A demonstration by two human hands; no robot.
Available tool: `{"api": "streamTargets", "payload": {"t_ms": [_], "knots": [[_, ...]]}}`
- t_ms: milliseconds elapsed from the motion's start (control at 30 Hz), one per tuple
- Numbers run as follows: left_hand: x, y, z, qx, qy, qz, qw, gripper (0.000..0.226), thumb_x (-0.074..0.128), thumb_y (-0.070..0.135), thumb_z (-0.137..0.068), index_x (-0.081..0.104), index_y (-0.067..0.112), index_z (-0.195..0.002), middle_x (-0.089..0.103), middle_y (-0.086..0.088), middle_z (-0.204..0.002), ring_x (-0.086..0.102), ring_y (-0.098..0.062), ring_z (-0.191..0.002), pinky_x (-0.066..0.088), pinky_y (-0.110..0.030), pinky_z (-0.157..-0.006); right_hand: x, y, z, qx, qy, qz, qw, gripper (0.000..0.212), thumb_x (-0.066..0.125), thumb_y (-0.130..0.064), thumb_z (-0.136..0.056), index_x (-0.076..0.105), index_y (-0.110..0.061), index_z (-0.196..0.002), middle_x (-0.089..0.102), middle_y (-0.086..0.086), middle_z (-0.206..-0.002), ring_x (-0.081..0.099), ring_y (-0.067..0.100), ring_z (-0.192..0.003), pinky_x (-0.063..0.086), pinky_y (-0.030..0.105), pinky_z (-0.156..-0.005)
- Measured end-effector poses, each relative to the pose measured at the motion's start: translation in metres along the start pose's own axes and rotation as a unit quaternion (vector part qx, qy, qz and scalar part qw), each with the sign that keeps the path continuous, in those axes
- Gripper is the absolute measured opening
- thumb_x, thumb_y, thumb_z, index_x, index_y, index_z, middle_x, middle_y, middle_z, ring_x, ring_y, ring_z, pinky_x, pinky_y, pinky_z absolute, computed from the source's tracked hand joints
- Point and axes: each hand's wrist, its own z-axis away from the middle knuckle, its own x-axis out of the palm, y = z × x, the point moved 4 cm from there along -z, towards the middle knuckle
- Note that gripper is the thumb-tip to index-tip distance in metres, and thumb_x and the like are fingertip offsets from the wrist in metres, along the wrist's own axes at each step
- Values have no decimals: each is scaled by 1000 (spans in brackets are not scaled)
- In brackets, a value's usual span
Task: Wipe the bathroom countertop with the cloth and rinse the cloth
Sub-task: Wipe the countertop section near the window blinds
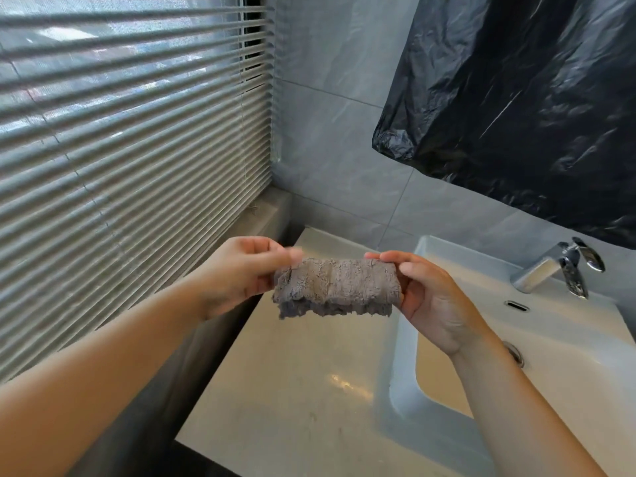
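Beyond and to the left of my left hand [237, 273] hangs the slatted window blind [130, 166], with a grey sill ledge [272, 208] at its foot. Above and behind my right hand [430, 301], a black plastic sheet [516, 98] hangs over the tiled wall [344, 115]; what it covers is hidden. Below both hands lies the pale countertop [296, 383], glossy with a small reflection near its middle, faint specks toward the near edge. Under and to the right of my right hand sits the white basin [568, 339], with the chrome faucet [557, 266] on its far rim, well apart from the fingers; no water is seen running.

Between the two hands, lifted clear of the counter, I hold the grey cloth [337, 287], folded or bunched into a short band. My left hand is closed in a pinch at the cloth's left end, though motion blur at the fingertips makes the exact contact uncertain. My right hand is curled around the right end, thumb on top and fingers wrapped behind. The cloth is stretched level between the grips, its lower layers hanging free. I judge this two-handed hold serves to fold or straighten the cloth into a flat pad, giving a broad face to press on the countertop directly beneath, or to carry toward the basin for rinsing.
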Motion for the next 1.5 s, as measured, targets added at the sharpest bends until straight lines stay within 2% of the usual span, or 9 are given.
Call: {"api": "streamTargets", "payload": {"t_ms": [200,400,567,700,1100,1200,1267,1400,1500], "knots": [[24,-5,0,50,35,-70,996,30,69,-12,-73,53,5,-92,68,-13,-88,67,-26,-85,58,-35,-76,3,45,0,33,185,-160,969,20,63,-12,-78,62,-9,-98,70,7,-87,67,14,-72,56,23,-61],[57,-3,-12,118,26,-99,988,27,68,-14,-75,50,3,-87,69,-18,-93,68,-27,-94,58,-39,-81,32,108,15,175,183,-436,864,62,64,-49,-77,54,-4,-118,56,22,-121,49,37,-116,33,53,-107],[52,-7,-17,114,52,-116,985,27,71,-10,-74,51,5,-85,70,-15,-92,68,-29,-90,58,-39,-78,16,87,3,55,181,-368,910,58,60,-41,-81,52,-10,-129,68,13,-116,64,25,-108,53,40,-90],[46,-17,-17,97,82,-117,985,28,72,-8,-73,53,8,-86,71,-13,-92,69,-28,-88,58,-39,-77,2,82,2,2,215,-176,961,52,54,-42,-83,54,-11,-125,62,12,-124,58,20,-118,44,40,-104],[29,-60,-18,1,109,-125,986,27,75,6,-76,60,3,-98,70,-9,-87,69,-25,-84,58,-31,-74,-9,99,10,-2,196,-162,967,45,56,-24,-90,49,-8,-131,61,14,-124,59,25,-116,52,37,-94],[8,-94,-15,-26,119,-275,954,21,75,27,-78,65,18,-94,70,2,-87,67,-13,-81,56,-27,-75,-35,115,19,-2,341,-48,939,23,59,-28,-92,63,-15,-110,68,5,-107,64,19,-102,53,33,-85],[-13,-123,-9,-39,130,-368,920,14,70,29,-81,64,22,-90,67,6,-88,64,-9,-83,54,-30,-78,-61,119,29,-27,407,168,897,14,62,-31,-90,63,-17,-90,66,0,-88,63,17,-86,48,28,-74],[-52,-182,11,-76,114,-463,876,8,62,27,-86,59,25,-94,59,9,-92,58,-11,-90,51,-29,-77,-104,147,46,-14,344,540,768,17,61,-31,-89,60,-16,-83,59,1,-77,58,22,-74,41,31,-60],[-70,-218,24,-101,117,-488,859,12,61,25,-88,57,26,-99,57,8,-99,55,-10,-93,41,-22,-73,-112,168,51,-2,281,677,680,18,62,-31,-88,64,-18,-100,58,-1,-83,58,20,-70,40,28,-55]]}}
